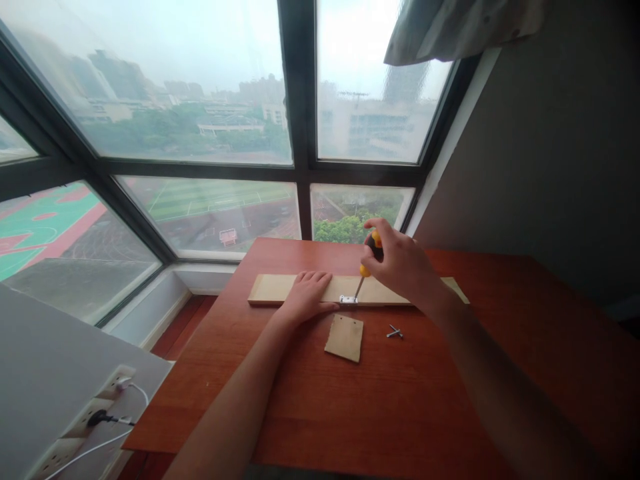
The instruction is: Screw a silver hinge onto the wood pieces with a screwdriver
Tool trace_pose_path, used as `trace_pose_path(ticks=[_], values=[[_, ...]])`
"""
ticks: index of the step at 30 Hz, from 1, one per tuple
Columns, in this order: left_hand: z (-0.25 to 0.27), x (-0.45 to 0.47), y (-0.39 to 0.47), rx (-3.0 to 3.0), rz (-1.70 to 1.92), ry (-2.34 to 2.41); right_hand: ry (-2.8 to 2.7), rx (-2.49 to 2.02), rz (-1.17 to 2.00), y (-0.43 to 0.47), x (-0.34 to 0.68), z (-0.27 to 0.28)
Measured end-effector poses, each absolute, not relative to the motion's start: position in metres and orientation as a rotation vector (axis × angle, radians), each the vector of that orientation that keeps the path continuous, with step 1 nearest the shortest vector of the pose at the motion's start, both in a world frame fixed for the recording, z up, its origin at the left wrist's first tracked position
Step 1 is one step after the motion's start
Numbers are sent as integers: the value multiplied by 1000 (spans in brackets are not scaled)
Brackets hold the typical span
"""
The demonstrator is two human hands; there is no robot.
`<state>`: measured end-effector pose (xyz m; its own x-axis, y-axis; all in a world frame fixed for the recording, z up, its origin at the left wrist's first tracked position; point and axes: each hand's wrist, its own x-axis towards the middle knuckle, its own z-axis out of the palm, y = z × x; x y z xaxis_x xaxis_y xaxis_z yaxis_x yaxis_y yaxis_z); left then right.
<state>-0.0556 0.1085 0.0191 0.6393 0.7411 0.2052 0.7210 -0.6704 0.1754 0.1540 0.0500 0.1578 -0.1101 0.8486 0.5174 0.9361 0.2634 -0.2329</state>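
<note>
A long pale wooden board (273, 289) lies crosswise on the table. On its near edge sits a small silver metal hinge (347, 300). My left hand (309, 297) rests flat on the board just left of the hinge, fingers stretched out. In my right hand (400, 260) is a screwdriver (365, 271) with a yellow and black handle, its shaft slanting down to the right part of the hinge. Whether a screw is under the tip is too small to tell. Nearer to me lies a small wooden piece (344, 339) with two holes by its far edge.
Several loose screws (395, 332) lie on the reddish-brown table (300, 400), right of the small wooden piece. Large windows (200, 87) stand behind the table. At the lower left, wall sockets (93, 417) hold plugs with cables. A curtain (460, 30) hangs at the upper right.
</note>
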Motion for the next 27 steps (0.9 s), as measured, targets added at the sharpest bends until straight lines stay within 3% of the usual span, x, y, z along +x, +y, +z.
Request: trace_pose_path(ticks=[11, 20, 27], values=[[17, -56, 109, 2778, 403, 1249, -2050, -1648, -342, 50, 152, 169], [17, -55, 110, 2766, 398, 1263, -2143, -1443, -186, 49, 150, 167], [17, -55, 109, 2772, 429, 1254, -2058, -1599, -359, 49, 145, 167]])
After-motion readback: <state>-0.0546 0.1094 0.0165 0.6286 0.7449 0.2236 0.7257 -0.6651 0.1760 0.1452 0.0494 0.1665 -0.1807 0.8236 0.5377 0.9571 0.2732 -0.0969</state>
